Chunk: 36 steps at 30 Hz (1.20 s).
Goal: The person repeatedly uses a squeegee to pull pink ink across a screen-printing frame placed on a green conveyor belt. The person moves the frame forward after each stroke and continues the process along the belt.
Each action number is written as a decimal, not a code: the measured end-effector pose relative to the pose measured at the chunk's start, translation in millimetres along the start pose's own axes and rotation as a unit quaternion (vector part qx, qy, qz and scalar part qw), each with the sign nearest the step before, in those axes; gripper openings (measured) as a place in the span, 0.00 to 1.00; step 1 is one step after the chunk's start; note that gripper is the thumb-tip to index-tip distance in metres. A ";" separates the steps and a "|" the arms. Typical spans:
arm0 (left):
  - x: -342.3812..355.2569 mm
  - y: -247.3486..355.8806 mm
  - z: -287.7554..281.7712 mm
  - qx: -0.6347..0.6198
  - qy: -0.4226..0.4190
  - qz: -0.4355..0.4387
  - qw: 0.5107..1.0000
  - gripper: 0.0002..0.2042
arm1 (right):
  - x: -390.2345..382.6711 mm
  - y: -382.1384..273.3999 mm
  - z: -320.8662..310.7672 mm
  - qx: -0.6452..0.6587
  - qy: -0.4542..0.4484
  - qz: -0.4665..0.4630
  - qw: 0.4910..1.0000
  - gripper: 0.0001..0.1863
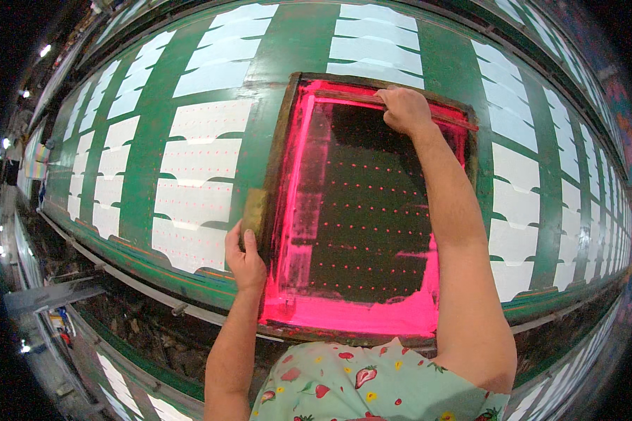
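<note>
A screen-printing frame [279, 151] lies in front of me, its dark mesh dotted with rows of small pink marks and bordered by bright pink ink. At its far end my right hand [406, 111] is closed around a long, thin squeegee [344, 97] that spans most of the frame's width. My right forearm covers part of the mesh's right side. My left hand [245, 261] grips the near end of a tan block [255, 210] at the frame's left edge, thumb on top. Its other fingers are partly hidden.
A long green table [274, 63] runs left to right beneath the frame. White cut-out sheets [202, 158] lie on it in columns, those on the left with pink dots. Bluish-white sheets [376, 42] lie along the far side. A metal rail [179, 309] follows the near edge.
</note>
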<state>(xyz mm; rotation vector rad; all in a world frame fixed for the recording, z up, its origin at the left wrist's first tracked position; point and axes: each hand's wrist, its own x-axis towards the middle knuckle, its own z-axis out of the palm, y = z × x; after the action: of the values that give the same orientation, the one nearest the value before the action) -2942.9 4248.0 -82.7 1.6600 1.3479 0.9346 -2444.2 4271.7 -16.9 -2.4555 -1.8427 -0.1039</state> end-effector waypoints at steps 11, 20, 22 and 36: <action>5.3 -8.9 1.5 -0.015 -0.010 0.007 1.000 0.21 | -104.4 -52.7 -23.0 0.024 -0.080 -0.039 0.996 0.15; 6.0 -11.6 -4.2 -0.054 -0.034 0.014 0.998 0.23 | -284.9 -178.3 -44.6 0.060 -0.087 -0.017 0.994 0.22; 7.0 -15.4 -3.7 -0.089 -0.042 -0.004 0.995 0.24 | -322.1 -206.4 -47.1 0.055 -0.093 -0.013 0.994 0.23; 5.5 -13.5 -1.5 -0.034 -0.025 0.028 0.999 0.30 | -458.2 -294.0 -57.0 0.132 -0.036 -0.026 0.990 0.34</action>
<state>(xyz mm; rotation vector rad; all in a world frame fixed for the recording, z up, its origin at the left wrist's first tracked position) -2948.8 4255.3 -94.0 1.6664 1.2288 0.9539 -2855.0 3910.3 0.4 -2.2601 -1.8137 0.2136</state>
